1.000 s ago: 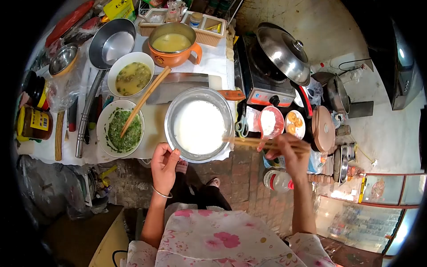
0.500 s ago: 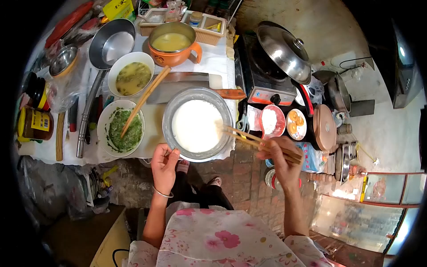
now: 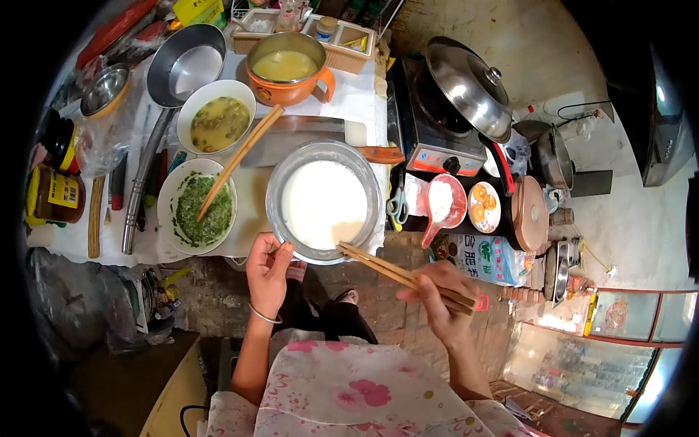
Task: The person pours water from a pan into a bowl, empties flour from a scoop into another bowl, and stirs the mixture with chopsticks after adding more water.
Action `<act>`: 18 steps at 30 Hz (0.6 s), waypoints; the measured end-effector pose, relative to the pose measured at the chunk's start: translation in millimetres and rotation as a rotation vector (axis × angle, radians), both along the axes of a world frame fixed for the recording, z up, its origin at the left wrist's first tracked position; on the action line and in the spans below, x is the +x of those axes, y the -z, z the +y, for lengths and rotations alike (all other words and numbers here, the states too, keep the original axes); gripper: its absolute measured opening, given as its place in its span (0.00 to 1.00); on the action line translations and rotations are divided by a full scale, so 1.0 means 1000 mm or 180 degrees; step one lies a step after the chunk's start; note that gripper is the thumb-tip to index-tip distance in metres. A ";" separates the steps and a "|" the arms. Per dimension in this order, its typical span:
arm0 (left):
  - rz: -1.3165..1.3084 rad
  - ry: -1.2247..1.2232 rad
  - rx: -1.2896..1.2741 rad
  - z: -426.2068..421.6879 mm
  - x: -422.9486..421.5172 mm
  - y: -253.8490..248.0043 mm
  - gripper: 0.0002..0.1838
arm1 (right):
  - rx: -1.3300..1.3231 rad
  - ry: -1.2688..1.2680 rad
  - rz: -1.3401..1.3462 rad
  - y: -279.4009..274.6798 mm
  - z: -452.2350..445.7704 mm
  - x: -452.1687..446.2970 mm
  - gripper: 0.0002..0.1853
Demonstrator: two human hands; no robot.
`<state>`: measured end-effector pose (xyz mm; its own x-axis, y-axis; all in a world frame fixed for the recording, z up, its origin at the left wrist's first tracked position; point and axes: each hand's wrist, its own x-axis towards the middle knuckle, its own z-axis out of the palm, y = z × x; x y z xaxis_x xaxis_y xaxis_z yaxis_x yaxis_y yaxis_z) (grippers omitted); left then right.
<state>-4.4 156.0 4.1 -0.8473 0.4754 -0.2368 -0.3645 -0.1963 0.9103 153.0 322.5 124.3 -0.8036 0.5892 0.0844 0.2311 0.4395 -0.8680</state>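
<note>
A grey metal bowl with white liquid batter in it sits at the table's front edge. My left hand pinches its near-left rim, thumb on top. In my right hand is a pair of wooden chopsticks, their tips in the batter by the bowl's near-right rim. Left of the bowl stands a white bowl of chopped green filling, with another pair of chopsticks resting in it. Behind the metal bowl lies a cleaver with a wooden handle.
Farther back are a bowl of yellowish soup, an orange pot and a long-handled pan. To the right, a lidded wok sits on a cooker. Nearby are a red scoop of white powder and a plate of eggs.
My right hand has moved toward me and slightly left. The chopstick tips have shifted from the bowl's right side to its near-right rim. My left hand keeps its place on the rim.
</note>
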 end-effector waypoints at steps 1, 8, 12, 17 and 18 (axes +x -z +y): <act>0.0005 0.0011 -0.0006 0.000 -0.001 0.002 0.05 | 0.0336 -0.0064 0.0131 0.003 0.004 -0.006 0.07; 0.0193 0.0010 -0.0001 0.000 0.000 0.002 0.05 | -0.0021 0.0313 -0.0172 -0.008 -0.005 0.002 0.10; 0.0190 0.0060 0.0012 -0.001 -0.002 0.002 0.05 | 0.0189 0.0451 0.0196 0.007 0.008 0.007 0.09; 0.0174 0.0133 -0.0059 -0.001 -0.005 0.002 0.04 | -0.0110 0.0667 0.0108 -0.003 0.019 -0.009 0.10; 0.0097 0.0215 -0.0046 -0.002 -0.005 0.003 0.04 | 0.0410 0.0534 0.0006 -0.002 0.026 -0.018 0.11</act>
<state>-9.8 153.6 1.6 -0.8204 0.5284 -0.2187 -0.3486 -0.1589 0.9237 135.4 348.3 126.5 -0.6950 0.6989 0.1691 0.3087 0.5024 -0.8077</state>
